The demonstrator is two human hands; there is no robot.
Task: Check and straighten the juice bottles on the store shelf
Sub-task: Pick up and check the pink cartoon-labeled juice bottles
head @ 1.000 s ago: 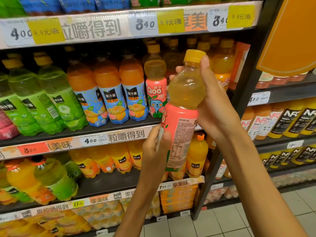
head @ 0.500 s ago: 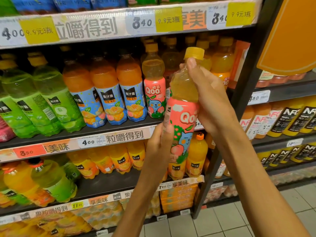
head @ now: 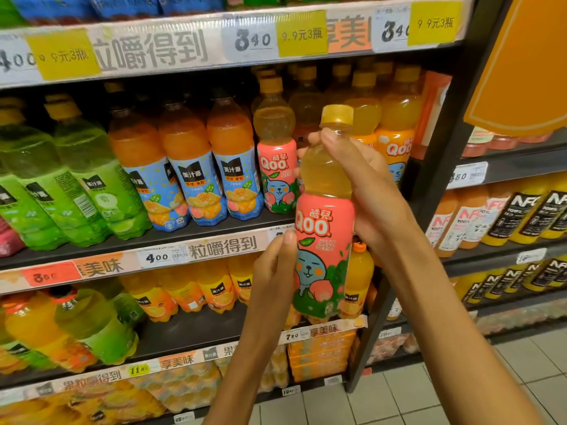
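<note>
I hold a pink-labelled Qoo juice bottle (head: 324, 228) with a yellow cap upright in front of the shelf, its front label with the blue cartoon face turned toward me. My right hand (head: 362, 191) grips its upper half from the right, fingers wrapped round the neck below the cap. My left hand (head: 276, 271) holds the lower label from the left, thumb pressed on the label edge. Another pink Qoo bottle (head: 276, 167) stands on the middle shelf (head: 196, 231) behind, beside orange Qoo bottles (head: 395, 142).
Blue-labelled orange juice bottles (head: 190, 179) and green bottles (head: 76, 185) fill the middle shelf to the left. Yellow bottles (head: 190, 289) stand on the shelf below. A dark upright post (head: 435, 191) separates a right bay with NFC bottles (head: 527, 216). Tiled floor lies below.
The bottle has been turned in my hands from its back label to its front label facing me, and lowered slightly. My right hand has shifted from behind the bottle to round its neck.
</note>
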